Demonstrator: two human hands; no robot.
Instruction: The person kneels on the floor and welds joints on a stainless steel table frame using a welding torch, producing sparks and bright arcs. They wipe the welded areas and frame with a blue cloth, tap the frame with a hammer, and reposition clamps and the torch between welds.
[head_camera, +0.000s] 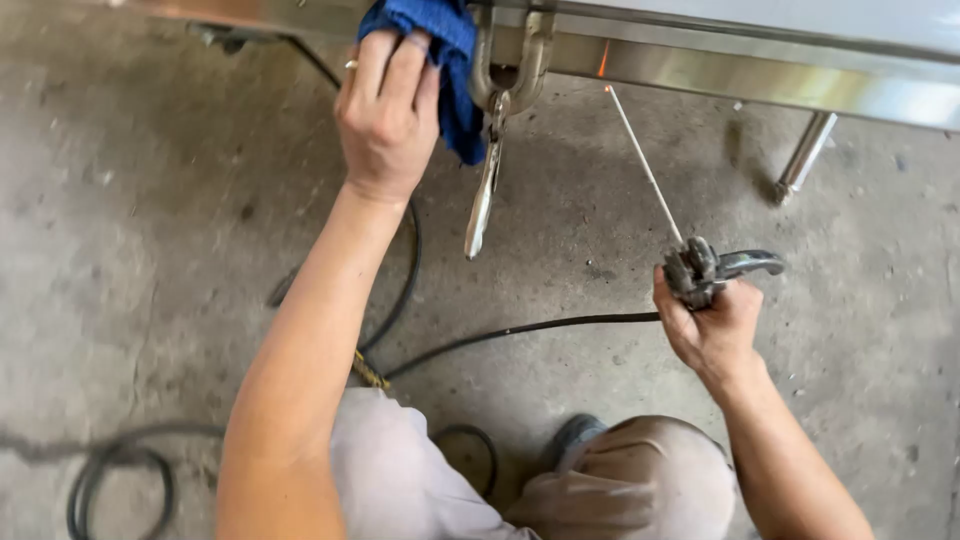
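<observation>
My left hand (388, 112) presses a blue cloth (440, 60) against the edge of a stainless steel frame (740, 70) at the top of the view. My right hand (712, 325) grips a metal electrode holder (705, 268) with a thin welding rod (645, 165) clamped in it. The rod's tip points up at the steel edge, where a small orange glow (603, 60) shows. A locking clamp (488, 170) hangs from the frame between my two hands, its handles pointing down.
A black cable (520, 328) runs from the holder across the concrete floor (150, 250), with more cable coiled at the lower left (110, 470). A steel leg (803, 155) stands at the right. My bent knees (640, 480) fill the bottom.
</observation>
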